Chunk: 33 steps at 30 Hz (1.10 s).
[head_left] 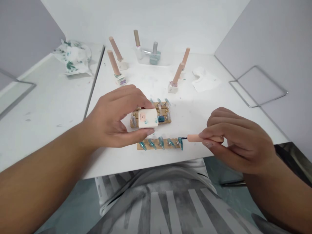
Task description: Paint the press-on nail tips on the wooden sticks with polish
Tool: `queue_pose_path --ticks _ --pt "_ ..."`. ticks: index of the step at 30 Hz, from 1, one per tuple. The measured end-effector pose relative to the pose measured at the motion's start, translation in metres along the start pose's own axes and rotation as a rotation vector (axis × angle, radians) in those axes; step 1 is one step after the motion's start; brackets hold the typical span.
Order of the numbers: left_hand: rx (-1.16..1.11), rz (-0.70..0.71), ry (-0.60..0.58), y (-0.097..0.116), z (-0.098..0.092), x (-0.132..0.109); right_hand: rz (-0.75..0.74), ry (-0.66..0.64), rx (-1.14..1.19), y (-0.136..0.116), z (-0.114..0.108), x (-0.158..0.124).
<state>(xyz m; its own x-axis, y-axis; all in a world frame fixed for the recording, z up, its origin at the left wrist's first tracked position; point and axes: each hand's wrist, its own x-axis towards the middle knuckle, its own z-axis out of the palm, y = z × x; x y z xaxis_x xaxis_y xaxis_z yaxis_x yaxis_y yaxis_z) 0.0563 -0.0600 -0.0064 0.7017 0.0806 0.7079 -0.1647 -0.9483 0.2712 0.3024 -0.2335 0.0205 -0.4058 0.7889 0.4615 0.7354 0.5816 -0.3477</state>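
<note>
My left hand [122, 117] grips a white nail polish bottle [148, 118] tipped on its side, its dark glittery mouth facing right. Between the thumb and fingers of my right hand [236, 139] is a nail polish brush [193, 138] with a peach handle. Its dark bristle tip meets the rightmost teal false nail [180, 143] on a wooden strip [156, 145]. Several other teal false nails [161, 142] stand in a row along that strip. Behind the bottle, partly hidden by my left hand, lie more wooden strips [167, 112] carrying false nails.
Peach-capped polish bottles stand at the back left [120, 79] and back right [173, 87]. A clear tray [165, 60] with a teal bottle [155, 58] is against the back wall. Stained crumpled tissue [75, 58] lies left, white tissue [203, 79] right. Wire handles [258, 86] project from the side panels.
</note>
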Motion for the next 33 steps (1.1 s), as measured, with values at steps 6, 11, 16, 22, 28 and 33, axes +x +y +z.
queue_pose_path --ticks 6,11,16,22,28,33 --pt "0.007 -0.014 0.004 -0.0005 0.0004 -0.0007 -0.019 0.034 0.008 -0.0041 0.0028 0.0010" --pt "0.007 -0.010 0.004 -0.0019 -0.0004 -0.0023 -0.016 -0.046 0.044 -0.0058 0.0037 -0.0021" --pt "0.013 -0.019 0.002 -0.0011 -0.0011 -0.0020 -0.022 -0.021 0.073 -0.0078 0.0002 0.0002" --pt "0.019 -0.012 0.001 -0.0008 0.0000 -0.0009 0.002 -0.006 0.002 -0.0068 0.0027 0.0009" --pt "0.024 -0.017 0.002 -0.0001 0.0002 -0.0012 -0.007 -0.059 0.068 -0.0055 0.0027 -0.0011" --pt "0.014 -0.003 0.010 -0.0002 0.0012 -0.0003 -0.020 -0.077 0.116 -0.0076 0.0000 -0.0003"
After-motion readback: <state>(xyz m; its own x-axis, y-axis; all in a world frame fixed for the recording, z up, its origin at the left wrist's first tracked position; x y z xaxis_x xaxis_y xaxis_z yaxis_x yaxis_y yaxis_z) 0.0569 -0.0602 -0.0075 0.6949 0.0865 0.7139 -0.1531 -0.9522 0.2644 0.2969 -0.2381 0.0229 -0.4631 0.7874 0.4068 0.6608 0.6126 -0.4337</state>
